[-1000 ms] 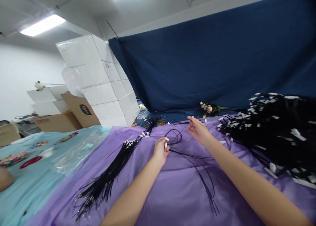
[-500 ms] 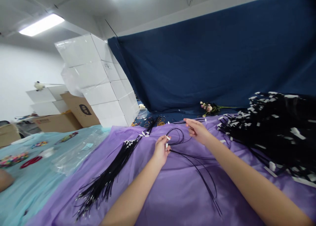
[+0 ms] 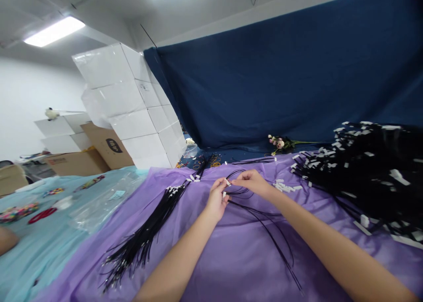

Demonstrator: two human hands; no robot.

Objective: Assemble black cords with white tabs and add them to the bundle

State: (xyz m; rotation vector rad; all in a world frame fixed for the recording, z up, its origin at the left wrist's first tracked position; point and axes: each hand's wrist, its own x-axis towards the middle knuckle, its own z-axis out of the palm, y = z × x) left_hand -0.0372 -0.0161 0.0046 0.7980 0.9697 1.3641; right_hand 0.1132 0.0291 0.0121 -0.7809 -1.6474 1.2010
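The left hand (image 3: 218, 200) pinches thin black cords with small white tags (image 3: 228, 182) between thumb and fingers, one tag upright at the fingertips and another lower, by the palm. The right hand (image 3: 253, 182) has its thumb and forefinger pressed together right beside the upper tag; whether it grips the tag or a cord end cannot be told. The cords loop behind both hands, and their long ends trail rightward and down over the purple cloth (image 3: 231, 258) covering the counter. Left of the hands, a fanned bundle of black cords with white tags at its top (image 3: 150, 227) lies slantwise on the cloth. Just beyond the right wrist is a small group of loose white tags (image 3: 287, 186), and farther right a large heap of black cords with white tags (image 3: 370, 174). Behind the cloth, pink and cream artificial flowers (image 3: 280, 143) lie before a dark blue curtain (image 3: 280, 73).
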